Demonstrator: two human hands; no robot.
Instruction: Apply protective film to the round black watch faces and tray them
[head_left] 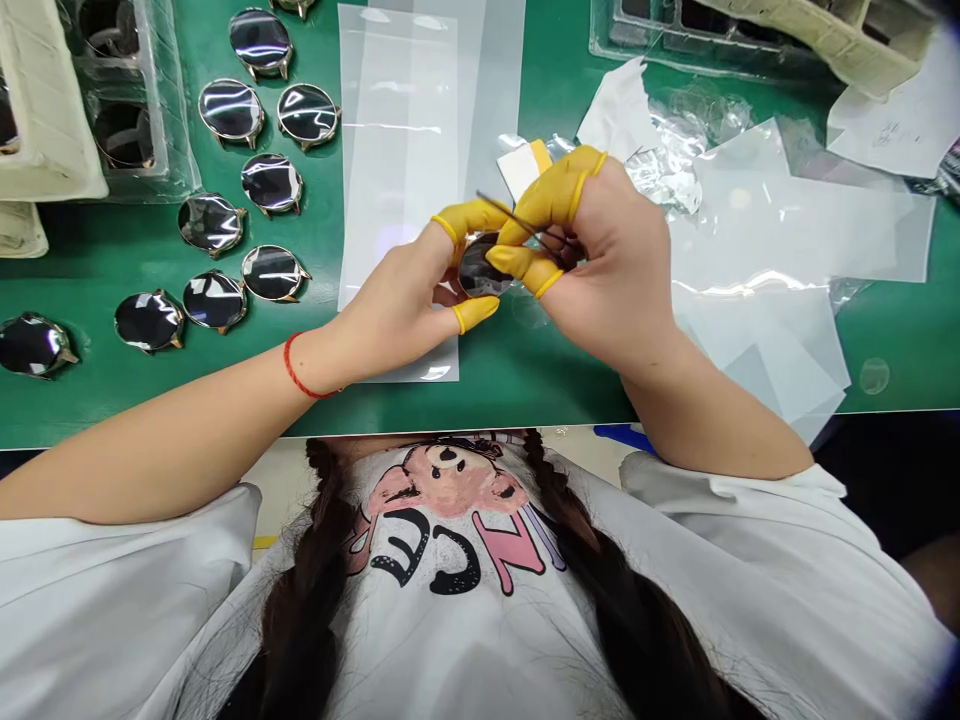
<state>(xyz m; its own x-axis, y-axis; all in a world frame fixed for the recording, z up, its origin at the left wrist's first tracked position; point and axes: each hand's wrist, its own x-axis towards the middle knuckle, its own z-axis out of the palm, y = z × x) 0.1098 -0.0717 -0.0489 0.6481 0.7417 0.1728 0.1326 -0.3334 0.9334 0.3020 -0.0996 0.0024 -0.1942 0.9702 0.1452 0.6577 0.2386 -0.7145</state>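
My left hand (409,300), with yellow finger cots, grips a round watch case (480,268) by its rim between thumb and fingers. The watch's dark glass faces up, partly covered by my fingers. My right hand (600,240), in yellow finger cots too, pinches thin dark tweezers (495,203) close above the watch. Whether the right fingertips touch the glass I cannot tell. Beneath both hands lie clear plastic sheets (397,100). Several similar watch cases (271,183) rest face up on the green mat to the left.
Plastic trays (154,90) with watch parts stand at the far left, and a cream tray (832,40) overhangs at the top right. Crumpled clear film (675,160) and loose sheets (757,250) lie right of my hands. A white and yellow block (521,170) sits behind them.
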